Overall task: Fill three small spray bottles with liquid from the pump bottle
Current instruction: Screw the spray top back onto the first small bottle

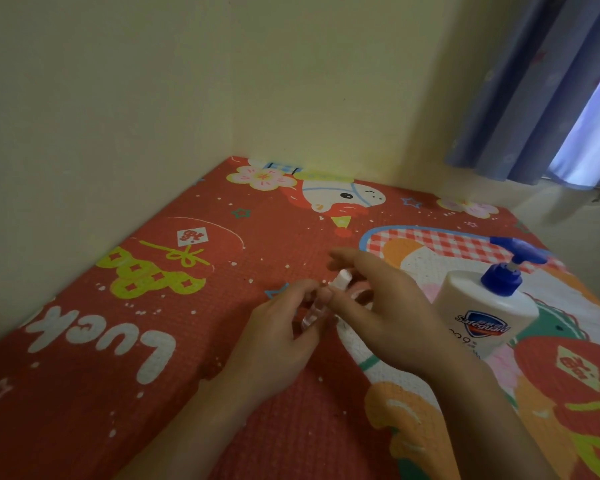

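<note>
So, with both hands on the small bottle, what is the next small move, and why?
Probably twist the white cap off. The left hand holds the clear small bottle, the right hand has fingers at its cap, and the pump bottle waits beside them.

**Readable text: one brand, one word**

The white pump bottle point(482, 317) with the blue pump carries a blue shield logo reading "Safeguard"; the smaller print below it is too blurred to read. The red cartoon mat point(222, 341) bears large white letters spelling "Luck", seen upside down, and small white diamond labels with red Chinese characters, not legible.
</note>
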A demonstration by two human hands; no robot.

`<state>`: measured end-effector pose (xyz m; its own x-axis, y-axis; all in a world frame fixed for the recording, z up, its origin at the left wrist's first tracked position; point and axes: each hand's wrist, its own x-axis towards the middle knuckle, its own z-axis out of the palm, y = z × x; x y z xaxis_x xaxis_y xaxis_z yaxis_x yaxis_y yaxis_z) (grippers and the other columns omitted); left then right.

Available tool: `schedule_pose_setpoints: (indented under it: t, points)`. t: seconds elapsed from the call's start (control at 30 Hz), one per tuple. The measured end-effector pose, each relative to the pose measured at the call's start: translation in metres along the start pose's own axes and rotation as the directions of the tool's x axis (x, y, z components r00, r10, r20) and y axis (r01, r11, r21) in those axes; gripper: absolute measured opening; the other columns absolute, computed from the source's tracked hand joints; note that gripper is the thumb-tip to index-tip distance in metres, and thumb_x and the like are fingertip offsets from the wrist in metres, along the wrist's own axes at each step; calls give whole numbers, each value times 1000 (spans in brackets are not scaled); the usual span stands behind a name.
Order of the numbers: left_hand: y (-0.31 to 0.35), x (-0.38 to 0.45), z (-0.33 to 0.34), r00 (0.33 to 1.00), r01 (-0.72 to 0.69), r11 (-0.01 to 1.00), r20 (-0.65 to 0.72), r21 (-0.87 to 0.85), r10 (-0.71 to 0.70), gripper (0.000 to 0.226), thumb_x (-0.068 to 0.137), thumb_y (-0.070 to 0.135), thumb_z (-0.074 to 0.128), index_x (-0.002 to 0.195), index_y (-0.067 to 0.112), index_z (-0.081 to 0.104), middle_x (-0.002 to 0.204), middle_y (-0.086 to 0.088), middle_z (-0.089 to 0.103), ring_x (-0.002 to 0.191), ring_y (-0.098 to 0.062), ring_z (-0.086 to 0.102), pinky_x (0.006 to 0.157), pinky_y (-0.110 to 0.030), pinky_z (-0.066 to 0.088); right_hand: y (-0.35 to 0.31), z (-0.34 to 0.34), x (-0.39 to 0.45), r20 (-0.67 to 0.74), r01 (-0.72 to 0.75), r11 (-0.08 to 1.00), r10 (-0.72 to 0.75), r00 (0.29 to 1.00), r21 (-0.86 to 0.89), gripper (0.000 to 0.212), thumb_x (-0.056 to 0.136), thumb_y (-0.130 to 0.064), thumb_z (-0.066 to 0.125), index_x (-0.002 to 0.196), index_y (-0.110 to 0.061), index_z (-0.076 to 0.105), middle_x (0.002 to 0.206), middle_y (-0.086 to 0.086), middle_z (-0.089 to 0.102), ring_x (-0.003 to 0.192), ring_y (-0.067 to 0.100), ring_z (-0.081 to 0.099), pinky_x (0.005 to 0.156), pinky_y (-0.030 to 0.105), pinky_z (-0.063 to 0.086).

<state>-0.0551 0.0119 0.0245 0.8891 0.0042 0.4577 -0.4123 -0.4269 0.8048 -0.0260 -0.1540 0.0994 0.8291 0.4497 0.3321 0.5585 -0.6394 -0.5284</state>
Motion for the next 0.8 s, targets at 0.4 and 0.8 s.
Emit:
schedule_pose_setpoints:
  t: [0.4, 0.8]
  points:
    - [2, 0, 1, 1000, 8, 1000, -8, -25, -9, 29, 91, 27, 68, 114, 40, 58, 103, 22, 68, 96, -2, 68, 77, -43, 58, -1, -1, 1, -112, 1, 999, -6, 994, -43, 23, 90, -39, 66, 107, -24, 72, 87, -15, 68, 79, 0, 63, 70, 23, 54]
    - [3, 1, -1, 999, 9, 1000, -49, -11, -10, 33, 92, 25, 70, 106, 51, 54, 105, 28, 66, 90, 0, 69, 73, -43, 60, -4, -8, -1, 4, 24, 999, -24, 1000, 40, 39, 96, -17, 64, 131, -33, 62, 110, -21, 69, 97, -1, 65, 88, 27, 56]
